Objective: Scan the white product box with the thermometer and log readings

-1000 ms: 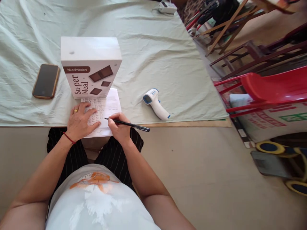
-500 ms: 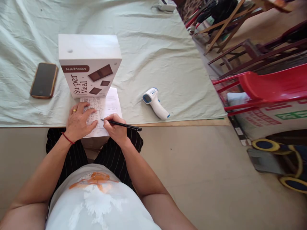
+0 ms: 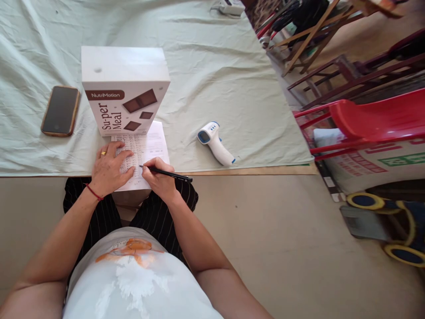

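My right hand pinches a black pen, its tip down at the handwritten sheet of paper. Spread out on the left part of that paper is my left hand, fingers apart, with a ring and a red wrist string. The sheet reaches over the table's front edge above my lap. Just behind it a white NutriMotion box stands upright and hides part of the paper's far side.
On the pale green cloth lie a smartphone at left and a white infrared thermometer at right. A white device sits at the far edge. Beyond the table's right side are a red plastic chair and a printed sack.
The pen's rear end has swung slightly to the left as my right hand shifts a little. My left hand stays in place on the paper.
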### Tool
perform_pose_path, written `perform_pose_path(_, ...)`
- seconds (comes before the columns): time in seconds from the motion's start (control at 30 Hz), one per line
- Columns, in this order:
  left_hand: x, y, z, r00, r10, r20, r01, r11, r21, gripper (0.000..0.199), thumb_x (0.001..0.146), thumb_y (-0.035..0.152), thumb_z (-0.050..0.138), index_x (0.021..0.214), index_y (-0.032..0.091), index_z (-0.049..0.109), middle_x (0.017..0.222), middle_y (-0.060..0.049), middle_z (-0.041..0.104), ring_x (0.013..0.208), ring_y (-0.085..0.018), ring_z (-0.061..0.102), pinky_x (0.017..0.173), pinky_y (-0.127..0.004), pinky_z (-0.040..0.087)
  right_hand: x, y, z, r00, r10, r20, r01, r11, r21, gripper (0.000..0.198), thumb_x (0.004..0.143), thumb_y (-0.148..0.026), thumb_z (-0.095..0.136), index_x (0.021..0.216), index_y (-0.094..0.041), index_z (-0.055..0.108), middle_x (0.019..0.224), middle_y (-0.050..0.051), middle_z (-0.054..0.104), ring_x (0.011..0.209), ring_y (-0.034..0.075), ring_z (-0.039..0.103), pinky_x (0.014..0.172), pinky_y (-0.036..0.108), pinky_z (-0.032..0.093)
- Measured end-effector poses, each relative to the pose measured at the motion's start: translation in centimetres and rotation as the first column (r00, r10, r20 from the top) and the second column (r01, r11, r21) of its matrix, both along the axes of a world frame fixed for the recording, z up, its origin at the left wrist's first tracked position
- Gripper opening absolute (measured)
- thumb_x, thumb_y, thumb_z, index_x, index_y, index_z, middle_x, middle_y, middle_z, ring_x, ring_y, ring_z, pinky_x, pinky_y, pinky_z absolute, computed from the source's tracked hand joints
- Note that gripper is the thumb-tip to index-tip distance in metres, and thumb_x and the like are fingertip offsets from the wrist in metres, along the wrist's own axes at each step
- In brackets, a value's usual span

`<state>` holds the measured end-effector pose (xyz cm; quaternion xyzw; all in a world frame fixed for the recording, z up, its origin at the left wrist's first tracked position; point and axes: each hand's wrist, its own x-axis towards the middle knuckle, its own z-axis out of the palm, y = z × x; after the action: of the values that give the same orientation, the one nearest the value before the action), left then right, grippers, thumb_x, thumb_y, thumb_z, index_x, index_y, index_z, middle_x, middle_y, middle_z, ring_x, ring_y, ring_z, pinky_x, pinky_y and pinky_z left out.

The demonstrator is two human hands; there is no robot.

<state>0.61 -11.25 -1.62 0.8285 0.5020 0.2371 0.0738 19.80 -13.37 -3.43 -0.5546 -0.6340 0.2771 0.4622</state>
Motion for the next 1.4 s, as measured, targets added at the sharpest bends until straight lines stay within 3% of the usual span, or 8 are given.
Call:
perform_pose_path(0.23,0.03,0.02,0.09,1.000,-0.007,0.014,0.007,1.000,-0.011,0.030,0.089,0.032,0.070,0.116,0.022,0.069,0.135,-0.014,0.062,0.132,-0.035,0.060,0.115,-0.055,0.047,-0.09,-0.03,0.12,1.000,-0.002,-0.016,0.002,1.000,0.005,0.010,0.078,-0.029,0.057,0.069,-0.025,0.057,0.060,-0.004,0.060,0.056,0.013,0.054,0.062,0.029,0.047)
perform_pose_path(0.5,0.10,0.05,0.23,0.999,0.012,0.043,-0.010,0.999,-0.039,0.028,0.086,0.033,0.073,0.113,0.029,0.067,0.135,-0.012,0.064,0.131,-0.035,0.061,0.115,-0.056,0.047,-0.09,-0.01,-0.14,0.999,-0.021,-0.037,0.020,1.000,-0.022,0.008,0.077,-0.029,0.059,0.070,-0.025,0.058,0.060,-0.004,0.062,0.057,0.013,0.055,0.062,0.029,0.048)
perform_pose_path(0.73,0.06,0.03,0.24,1.000,-0.007,0.010,0.007,1.000,-0.010,0.029,0.088,0.032,0.072,0.115,0.021,0.070,0.137,-0.016,0.063,0.132,-0.035,0.060,0.114,-0.055,0.047,-0.07,0.06,-0.21,0.999,-0.013,-0.034,0.013,1.000,0.003,0.008,0.078,-0.028,0.059,0.071,-0.025,0.057,0.062,-0.004,0.061,0.058,0.013,0.055,0.063,0.029,0.048)
perform_pose_path(1.4,-0.02,0.02,0.34,1.000,0.004,0.004,-0.004,1.000,-0.023,0.029,0.089,0.034,0.072,0.116,0.025,0.068,0.137,-0.014,0.063,0.133,-0.034,0.060,0.115,-0.053,0.047,-0.05,0.12,-0.17,0.999,0.003,-0.049,-0.002,1.000,0.029,0.007,0.079,-0.027,0.056,0.072,-0.025,0.055,0.061,-0.005,0.057,0.057,0.012,0.052,0.062,0.028,0.046)
